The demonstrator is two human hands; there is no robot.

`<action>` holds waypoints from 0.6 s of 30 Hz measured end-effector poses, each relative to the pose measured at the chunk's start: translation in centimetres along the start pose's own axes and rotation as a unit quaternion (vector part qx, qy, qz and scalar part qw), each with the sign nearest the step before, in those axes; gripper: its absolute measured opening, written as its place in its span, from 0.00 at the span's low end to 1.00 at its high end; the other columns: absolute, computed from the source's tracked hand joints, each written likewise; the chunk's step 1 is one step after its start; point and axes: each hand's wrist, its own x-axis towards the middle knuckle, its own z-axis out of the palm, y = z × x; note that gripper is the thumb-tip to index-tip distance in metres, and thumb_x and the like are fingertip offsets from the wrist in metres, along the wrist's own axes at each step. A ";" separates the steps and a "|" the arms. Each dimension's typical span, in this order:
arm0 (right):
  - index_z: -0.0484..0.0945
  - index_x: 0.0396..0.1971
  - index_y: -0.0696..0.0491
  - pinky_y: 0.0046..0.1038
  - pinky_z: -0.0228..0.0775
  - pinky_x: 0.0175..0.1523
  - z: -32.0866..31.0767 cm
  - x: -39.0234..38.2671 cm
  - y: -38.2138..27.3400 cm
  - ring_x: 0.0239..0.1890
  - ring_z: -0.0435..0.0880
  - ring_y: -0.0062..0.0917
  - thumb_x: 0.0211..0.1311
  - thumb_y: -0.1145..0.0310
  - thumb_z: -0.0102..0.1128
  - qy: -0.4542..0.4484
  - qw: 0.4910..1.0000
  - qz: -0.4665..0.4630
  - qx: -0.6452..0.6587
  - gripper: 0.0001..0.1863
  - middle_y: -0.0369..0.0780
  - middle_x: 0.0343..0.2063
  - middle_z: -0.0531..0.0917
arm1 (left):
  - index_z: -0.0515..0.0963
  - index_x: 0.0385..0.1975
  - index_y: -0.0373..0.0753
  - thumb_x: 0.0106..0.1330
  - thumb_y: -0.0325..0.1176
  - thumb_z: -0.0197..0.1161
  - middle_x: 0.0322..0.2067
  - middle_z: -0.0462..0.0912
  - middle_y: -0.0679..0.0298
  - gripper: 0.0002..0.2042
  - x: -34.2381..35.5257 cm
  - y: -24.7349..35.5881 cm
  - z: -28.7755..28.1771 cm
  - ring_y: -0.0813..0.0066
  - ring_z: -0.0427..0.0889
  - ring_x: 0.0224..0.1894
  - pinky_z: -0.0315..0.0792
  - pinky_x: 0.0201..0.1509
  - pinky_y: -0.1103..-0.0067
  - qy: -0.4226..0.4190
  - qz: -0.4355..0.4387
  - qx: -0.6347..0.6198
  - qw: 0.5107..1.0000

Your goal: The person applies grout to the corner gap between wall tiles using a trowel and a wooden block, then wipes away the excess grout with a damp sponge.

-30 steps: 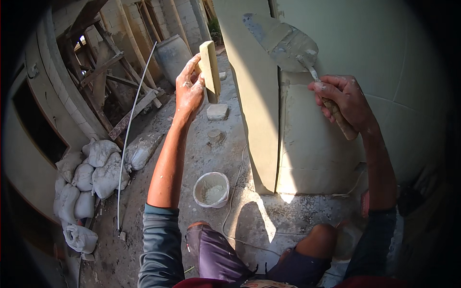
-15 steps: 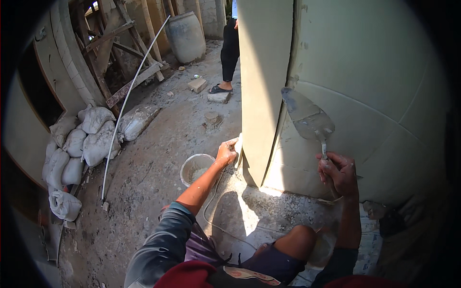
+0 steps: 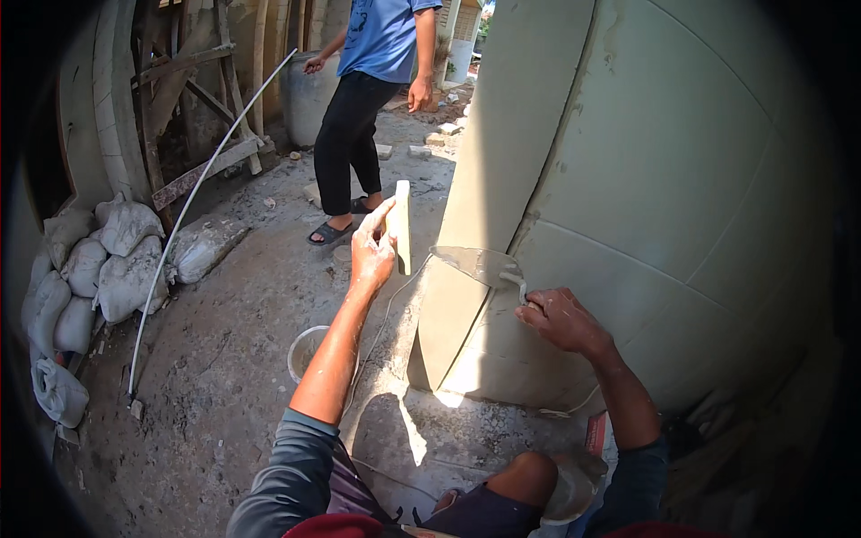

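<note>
While the right hand was closed around the handle of a trowel, its blade pointed left across the lower part of the pale pillar — whether they touched, I could not tell. Just left of the blade's tip, the left hand grasped a narrow pale board, upright. Nearer, a white bucket stood partly hidden behind the left forearm. White sacks were heaped at far left; a person in a blue shirt was farther off, near a barrel.

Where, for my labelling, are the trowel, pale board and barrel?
Trowel (image 3: 474,264): head view, middle of the blade.
Pale board (image 3: 403,229): head view, middle of its visible side.
Barrel (image 3: 301,108): head view, its side.
</note>
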 end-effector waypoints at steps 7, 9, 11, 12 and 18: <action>0.79 0.28 0.59 0.19 0.66 0.18 -11.5 2.2 -3.3 0.16 0.73 0.13 0.67 0.61 0.58 0.078 0.970 0.052 0.225 0.15 0.33 0.18 0.76 | 0.74 0.60 0.40 0.59 0.13 0.52 0.53 0.81 0.59 0.27 8.1 8.3 0.9 0.72 0.78 0.52 0.70 0.60 0.75 -0.042 0.112 -0.046 0.992; 0.81 0.35 0.60 0.19 0.66 0.18 -12.9 2.1 -3.9 0.15 0.73 0.14 0.68 0.61 0.56 0.177 0.937 0.015 0.302 0.15 0.34 0.19 0.77 | 0.75 0.60 0.40 0.59 0.14 0.53 0.52 0.81 0.59 0.27 9.4 8.6 1.8 0.73 0.79 0.49 0.72 0.57 0.75 -0.058 0.140 -0.076 0.986; 0.80 0.38 0.62 0.18 0.67 0.19 -14.0 1.9 -4.3 0.15 0.74 0.14 0.69 0.61 0.56 0.192 0.929 0.000 0.318 0.16 0.35 0.19 0.77 | 0.75 0.58 0.38 0.57 0.14 0.52 0.51 0.82 0.56 0.27 9.6 7.8 3.0 0.71 0.79 0.49 0.72 0.57 0.76 -0.056 0.173 -0.074 0.981; 0.79 0.41 0.63 0.17 0.68 0.19 -14.6 1.8 -4.4 0.15 0.74 0.14 0.69 0.61 0.55 0.213 0.918 0.005 0.333 0.18 0.35 0.20 0.77 | 0.75 0.58 0.38 0.56 0.14 0.51 0.51 0.81 0.56 0.27 9.1 7.0 3.5 0.70 0.80 0.49 0.72 0.57 0.75 -0.050 0.132 -0.039 0.989; 0.79 0.41 0.64 0.18 0.68 0.18 -16.3 1.1 -4.9 0.16 0.74 0.14 0.70 0.62 0.55 0.216 0.909 -0.036 0.356 0.17 0.36 0.21 0.78 | 0.78 0.53 0.35 0.53 0.17 0.51 0.50 0.83 0.53 0.25 1.8 -0.3 2.0 0.69 0.80 0.55 0.70 0.59 0.75 -0.138 -0.045 0.073 0.987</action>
